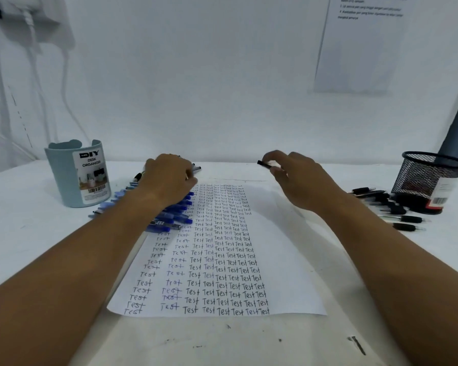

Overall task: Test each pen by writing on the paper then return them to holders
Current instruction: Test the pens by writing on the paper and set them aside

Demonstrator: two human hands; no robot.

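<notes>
A white sheet of paper (288,260) covered with rows of the word "Test" lies in the middle of the table. My left hand (169,178) grips a black-tipped pen (196,169) above a row of blue pens (175,215) lying along the paper's left edge. My right hand (296,178) pinches a small black pen cap (264,164) just beyond the paper's far edge. A pale blue desk organizer (74,175) stands at the left. A black mesh holder (428,180) stands at the right, with several black pens (397,210) lying beside it.
The white table (37,233) meets a white wall at the back. A printed sheet (360,43) hangs on the wall at the upper right. White cables (32,30) hang at the upper left. Ink marks (357,344) dot the near table edge.
</notes>
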